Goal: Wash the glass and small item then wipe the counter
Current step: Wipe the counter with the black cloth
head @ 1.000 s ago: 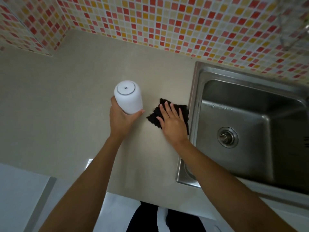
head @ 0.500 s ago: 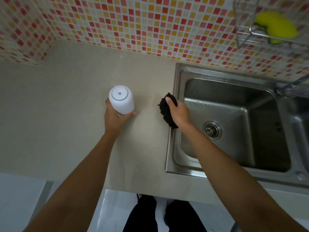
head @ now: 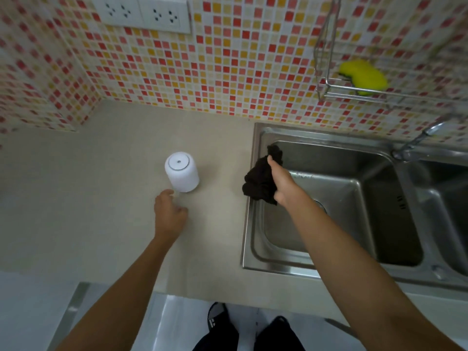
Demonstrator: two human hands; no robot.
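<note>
Your right hand [head: 281, 183] grips the bunched black cloth [head: 259, 182] over the sink's [head: 249, 224] left rim; your left hand [head: 170, 211] hangs loosely curled, holding nothing. The white glass [head: 181, 172] stands inverted on the counter [head: 88, 186], just beyond your left fingertips.

Both my bare forearms reach forward from the bottom of the view. My left hand [head: 170, 212] hangs low over the tabletop [head: 76, 198] with its back up, fingers loosely curled and holding nothing, the fingertips just short of the glass [head: 181, 172]. My right arm stretches further out and to the right, wrist turned so the thumb side faces up. My right hand [head: 283, 183] is closed round the bunched cloth [head: 258, 182], thumb pressed along its top, and holds it up over the sink's [head: 249, 224] left rim.
</note>
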